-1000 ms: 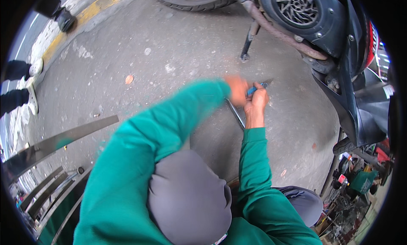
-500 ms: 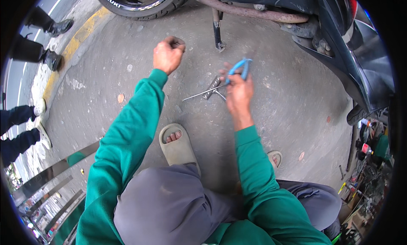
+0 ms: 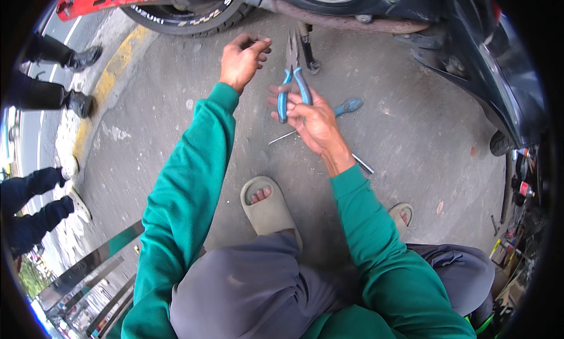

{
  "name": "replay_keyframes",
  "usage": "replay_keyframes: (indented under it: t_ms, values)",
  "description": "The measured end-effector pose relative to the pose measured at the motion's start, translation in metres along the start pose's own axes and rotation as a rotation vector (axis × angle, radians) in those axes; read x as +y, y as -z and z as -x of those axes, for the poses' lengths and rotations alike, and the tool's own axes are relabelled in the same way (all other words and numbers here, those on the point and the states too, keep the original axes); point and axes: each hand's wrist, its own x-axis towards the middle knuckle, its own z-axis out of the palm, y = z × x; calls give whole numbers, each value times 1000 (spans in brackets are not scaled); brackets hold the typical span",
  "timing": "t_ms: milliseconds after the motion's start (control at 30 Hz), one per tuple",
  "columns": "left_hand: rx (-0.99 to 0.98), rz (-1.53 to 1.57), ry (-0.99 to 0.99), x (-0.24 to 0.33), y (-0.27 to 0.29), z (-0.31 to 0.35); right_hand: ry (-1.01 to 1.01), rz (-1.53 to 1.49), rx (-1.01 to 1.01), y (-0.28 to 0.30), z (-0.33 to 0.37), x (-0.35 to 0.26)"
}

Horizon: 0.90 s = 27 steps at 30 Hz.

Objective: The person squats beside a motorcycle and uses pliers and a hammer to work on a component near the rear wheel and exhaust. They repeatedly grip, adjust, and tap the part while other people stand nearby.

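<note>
My right hand (image 3: 311, 119) grips long-nose pliers (image 3: 293, 75) by their blue handles. Their jaws point away from me, toward the motorcycle's stand, and look slightly parted with nothing visible between them. Just left of the jaws is my left hand (image 3: 242, 63), raised, its fingers curled in and its thumb lying toward them; anything inside is too small or hidden to make out. Beneath my right hand a screwdriver lies on the pavement, its blue handle (image 3: 349, 106) to the right and its thin shaft (image 3: 281, 138) to the left. A steel rod (image 3: 363, 164) shows beside my right wrist.
A motorcycle's dark body (image 3: 470, 51) spans the far right, its stand (image 3: 308, 48) reaching the ground. A tyre (image 3: 194, 23) and red panel (image 3: 123, 0) are at far left. Bystanders' shoes (image 3: 79, 104) stand by the yellow curb (image 3: 111, 75). Metal slats (image 3: 88, 262) rise at near left.
The pliers have swung left and upright in my right hand, closer to my left hand. The blue screwdriver handle shows now; the T-shaped tool's handle is covered. A red panel has entered view.
</note>
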Motion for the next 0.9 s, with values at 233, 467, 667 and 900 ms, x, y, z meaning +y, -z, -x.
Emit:
replay_keyframes:
  t_ms: [233,467,667,900]
  values:
    - [-59,79,35,-21,-1,43,51,-217,-55,-17,-14,25]
    - [-109,63,46,-8,18,51,11,-203,-29,-40,-39,35]
    - [-101,-77,-87,-5,20,43,43,-306,-43,-42,-42,35]
    - [-45,-33,-54,-20,-2,7,37,-147,-127,23,-19,15]
